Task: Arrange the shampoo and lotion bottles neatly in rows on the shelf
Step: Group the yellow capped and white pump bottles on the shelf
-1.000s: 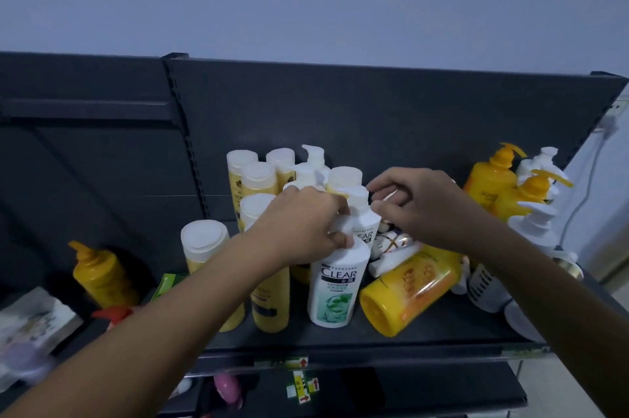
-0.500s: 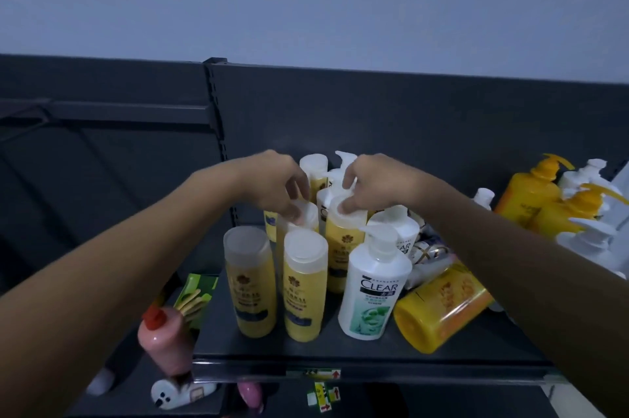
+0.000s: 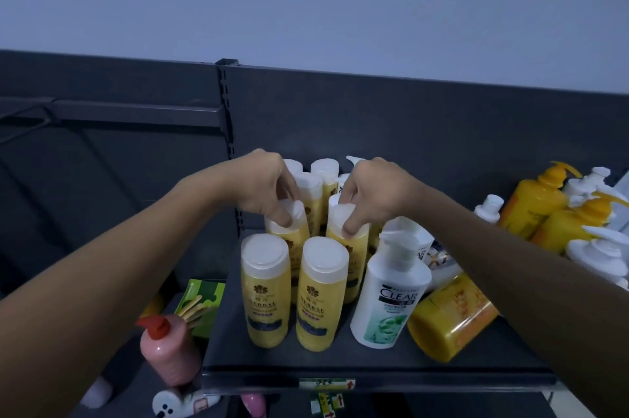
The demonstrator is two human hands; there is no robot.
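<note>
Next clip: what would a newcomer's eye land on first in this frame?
Two hands are side by side over the shelf: the left hand pinches the white cap of a yellow second-row bottle, the right hand that of its neighbour. At front right, a white CLEAR bottle stands beside a tipped bottle, yellow, lying on its side.

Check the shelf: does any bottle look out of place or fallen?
Yes. One large yellow bottle lies on its side on the shelf, right of the upright white Clear bottle.
</note>
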